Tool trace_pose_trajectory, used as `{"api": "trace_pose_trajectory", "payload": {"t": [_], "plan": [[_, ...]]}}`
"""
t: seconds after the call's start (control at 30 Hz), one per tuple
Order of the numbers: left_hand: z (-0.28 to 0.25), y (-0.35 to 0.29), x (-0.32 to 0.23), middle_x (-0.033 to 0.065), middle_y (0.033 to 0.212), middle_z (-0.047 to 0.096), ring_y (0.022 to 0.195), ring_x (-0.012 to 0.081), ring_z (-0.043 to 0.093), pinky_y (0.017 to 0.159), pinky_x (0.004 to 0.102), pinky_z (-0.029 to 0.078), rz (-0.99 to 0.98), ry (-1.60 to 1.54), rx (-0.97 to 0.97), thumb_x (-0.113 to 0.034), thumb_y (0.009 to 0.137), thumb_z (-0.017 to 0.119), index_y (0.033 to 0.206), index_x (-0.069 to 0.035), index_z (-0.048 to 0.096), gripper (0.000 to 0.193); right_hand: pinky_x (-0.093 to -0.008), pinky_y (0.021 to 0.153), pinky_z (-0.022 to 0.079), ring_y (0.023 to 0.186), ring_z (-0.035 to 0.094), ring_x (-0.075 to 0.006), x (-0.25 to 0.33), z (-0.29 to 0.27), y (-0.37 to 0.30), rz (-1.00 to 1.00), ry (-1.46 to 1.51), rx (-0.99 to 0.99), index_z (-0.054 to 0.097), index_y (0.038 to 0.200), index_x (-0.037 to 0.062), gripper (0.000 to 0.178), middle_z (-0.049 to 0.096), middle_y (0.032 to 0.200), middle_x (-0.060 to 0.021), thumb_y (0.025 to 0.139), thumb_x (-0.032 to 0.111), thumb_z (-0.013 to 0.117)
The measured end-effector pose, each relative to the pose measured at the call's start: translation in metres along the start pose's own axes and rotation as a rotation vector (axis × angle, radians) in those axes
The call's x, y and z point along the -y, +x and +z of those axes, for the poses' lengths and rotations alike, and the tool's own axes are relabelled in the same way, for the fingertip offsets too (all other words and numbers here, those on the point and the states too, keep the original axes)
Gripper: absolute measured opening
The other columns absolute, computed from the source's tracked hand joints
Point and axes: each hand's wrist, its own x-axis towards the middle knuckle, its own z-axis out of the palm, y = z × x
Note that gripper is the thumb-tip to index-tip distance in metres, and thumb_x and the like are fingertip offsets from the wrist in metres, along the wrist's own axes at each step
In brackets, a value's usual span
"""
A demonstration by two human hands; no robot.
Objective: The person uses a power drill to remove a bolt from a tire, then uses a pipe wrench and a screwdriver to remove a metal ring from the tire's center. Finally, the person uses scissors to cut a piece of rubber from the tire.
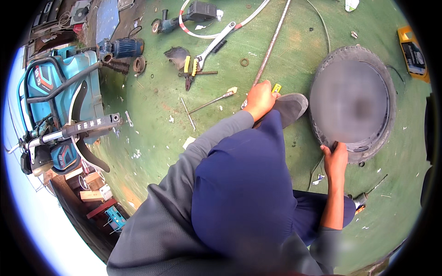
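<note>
Got the tire [391, 94] lying flat on the green floor [152, 110], over toward its right edge, just right of a dark shoe [294, 106]. Pinching its near-left rim with the right hand [337, 157], thumb and fingers closed on the rubber. Can't tell what fills the middle, too blurred. Got the left hand [260, 100] low by the shoe, curled closed, with a yellow piece [276, 88] poking out past the fingers. Seeing a long thin rod [271, 43] run from under that hand toward the floor's far edge; can't tell if gripped too. Left of the rod, seeing an adjustable wrench [216, 43] just beside yellow-handled pliers [188, 79]; nearer the left hand, a slim tool [228, 94] with a pale tip. Toward the far edge, spotting a blue grinder [171, 24] and a white-and-red hose [236, 26] in a loop. At the left edge, seeing a teal machine [93, 80] with a black tube frame, plus a blue motor [127, 47]. Near the right edge, noting a yellow case [414, 51] with dark contents, well apart from both hands.
</note>
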Motion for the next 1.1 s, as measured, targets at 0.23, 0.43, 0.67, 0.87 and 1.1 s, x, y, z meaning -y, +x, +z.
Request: {"api": "trace_pose_trajectory", "payload": {"t": [0.23, 0.43, 0.67, 0.87, 1.1], "plan": [[-0.011, 0.021, 0.009, 0.0229, 0.083, 0.07, 0.081, 0.0418, 0.07, 0.072, 0.0508, 0.053, -0.024, -0.134, -0.206, -0.023, 0.084, 0.077, 0.088, 0.001, 0.067, 0.027, -0.0505, 0.072, 0.044, 0.075, 0.051, -0.0446, 0.003, -0.001, 0.002, 0.105, -0.023, 0.027, 0.047, 0.094, -0.0017, 0.048, 0.056, 0.081, -0.0238, 0.078, 0.015, 0.089], [-0.05, 0.033, 0.083, 0.0182, 0.079, 0.071, 0.075, 0.0353, 0.071, 0.069, 0.0465, 0.054, -0.137, -0.147, -0.364, -0.022, 0.087, 0.077, 0.095, 0.001, 0.066, 0.027, -0.0518, 0.07, 0.043, 0.074, 0.051, -0.0475, 0.005, 0.0, 0.001, 0.113, -0.019, 0.017, 0.047, 0.089, -0.0019, 0.048, 0.057, 0.079, -0.0253, 0.076, 0.013, 0.09], [-0.047, 0.011, 0.114, 0.01, 0.073, 0.068, 0.07, 0.0197, 0.069, 0.063, 0.0385, 0.052, -0.341, -0.635, -0.293, -0.019, 0.091, 0.073, 0.099, 0.001, 0.067, 0.023, -0.0505, 0.071, 0.044, 0.075, 0.052, -0.0451, 0.005, -0.003, 0.005, 0.188, -0.028, 0.052, 0.047, 0.089, -0.0008, 0.049, 0.057, 0.079, -0.0237, 0.076, 0.016, 0.091], [-0.047, -0.012, 0.149, 0.0073, 0.068, 0.064, 0.06, 0.0193, 0.061, 0.058, 0.0391, 0.048, -0.291, -0.279, -0.324, -0.019, 0.091, 0.071, 0.095, -0.002, 0.069, 0.017, -0.0502, 0.071, 0.044, 0.075, 0.051, -0.0448, 0.008, -0.004, 0.003, 0.119, -0.048, 0.022, 0.047, 0.089, -0.0009, 0.049, 0.056, 0.079, -0.0235, 0.076, 0.016, 0.091], [-0.038, -0.028, 0.129, 0.0069, 0.068, 0.063, 0.059, 0.0189, 0.058, 0.058, 0.0383, 0.047, -0.339, -0.403, -0.308, -0.017, 0.092, 0.071, 0.095, -0.003, 0.068, 0.015, -0.0506, 0.072, 0.045, 0.074, 0.051, -0.046, 0.011, -0.002, 0.006, 0.08, -0.062, 0.028, 0.047, 0.088, -0.0014, 0.049, 0.056, 0.079, -0.0243, 0.077, 0.017, 0.09]]}}
